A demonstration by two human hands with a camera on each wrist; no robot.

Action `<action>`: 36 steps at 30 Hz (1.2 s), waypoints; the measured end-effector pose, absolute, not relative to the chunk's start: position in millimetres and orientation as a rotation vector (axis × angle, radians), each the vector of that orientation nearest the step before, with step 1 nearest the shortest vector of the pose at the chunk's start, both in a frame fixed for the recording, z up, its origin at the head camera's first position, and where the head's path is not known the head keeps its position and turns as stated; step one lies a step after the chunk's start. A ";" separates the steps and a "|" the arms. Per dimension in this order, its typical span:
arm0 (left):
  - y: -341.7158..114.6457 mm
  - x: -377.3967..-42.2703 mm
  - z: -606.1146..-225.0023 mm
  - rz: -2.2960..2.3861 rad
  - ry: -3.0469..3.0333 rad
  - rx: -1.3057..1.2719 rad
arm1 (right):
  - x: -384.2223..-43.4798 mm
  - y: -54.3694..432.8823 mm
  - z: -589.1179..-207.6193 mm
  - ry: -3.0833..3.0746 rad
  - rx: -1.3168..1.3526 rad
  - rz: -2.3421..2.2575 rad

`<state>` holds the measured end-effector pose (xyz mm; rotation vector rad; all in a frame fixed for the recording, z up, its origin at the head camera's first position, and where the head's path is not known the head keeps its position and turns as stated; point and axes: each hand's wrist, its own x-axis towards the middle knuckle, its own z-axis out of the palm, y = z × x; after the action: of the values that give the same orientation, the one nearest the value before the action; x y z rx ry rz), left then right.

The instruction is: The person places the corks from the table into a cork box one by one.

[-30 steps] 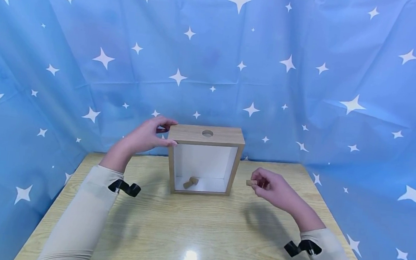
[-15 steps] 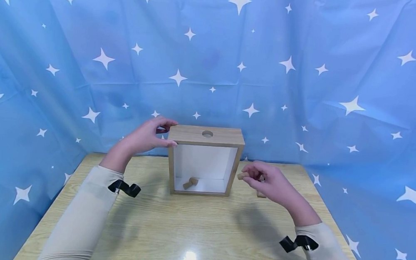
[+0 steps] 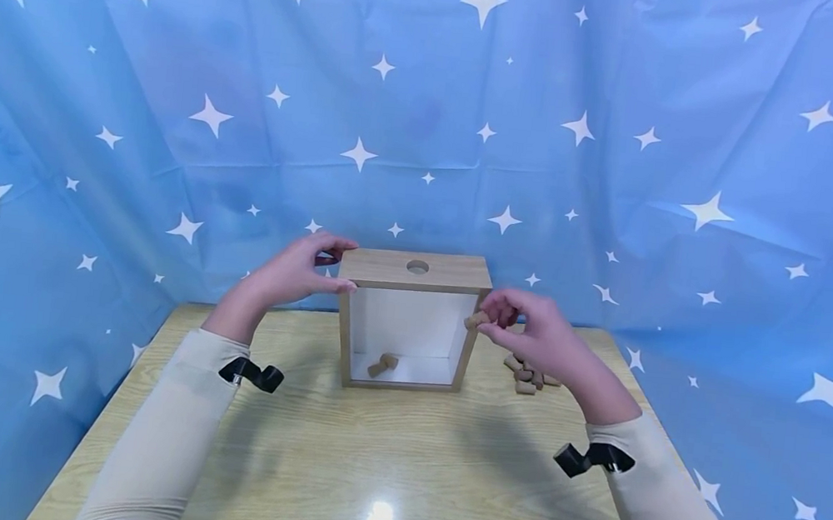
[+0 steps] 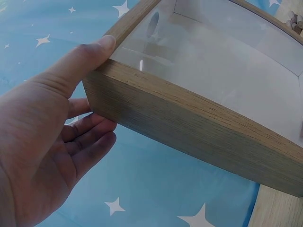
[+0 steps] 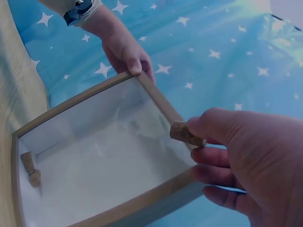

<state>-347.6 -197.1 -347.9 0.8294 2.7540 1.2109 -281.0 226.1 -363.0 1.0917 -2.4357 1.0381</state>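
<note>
A wooden box frame (image 3: 453, 274) with a clear front and white inside stands upright on the table, a round hole (image 3: 418, 268) in its top. My left hand (image 3: 295, 272) grips its upper left corner, thumb at the front and fingers behind, as the left wrist view also shows. Between thumb and fingers my right hand (image 3: 541, 335) pinches a wine cork (image 5: 185, 134), held by the box's upper right corner. Two corks (image 3: 382, 364) lie inside on the box floor. Whether the pinched cork touches the frame, I cannot tell.
Several loose corks (image 3: 526, 378) lie in a pile on the table, right of the box and below my right hand. The light wood table (image 3: 307, 459) ends at a blue star-printed curtain (image 3: 429, 127) behind and at both sides.
My right hand has lifted the cork from the table up and leftward to the box's upper right corner, uncovering the cork pile. My left hand has stayed on the box.
</note>
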 end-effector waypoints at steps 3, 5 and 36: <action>-196.6 -347.5 -347.3 1.212 2.756 0.829 | -284.2 221.5 -354.8 -2.409 1.126 1.010; -196.7 -347.8 -347.3 1.208 2.758 0.830 | -287.1 218.2 -350.4 -2.396 1.144 0.995; -196.4 -349.1 -348.6 1.219 2.752 0.817 | -342.0 153.0 -302.6 -2.507 1.127 0.963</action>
<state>-349.1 -196.4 -348.6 0.8171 2.7521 1.2193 -342.0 153.0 -302.6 1.1269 -2.5072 0.9626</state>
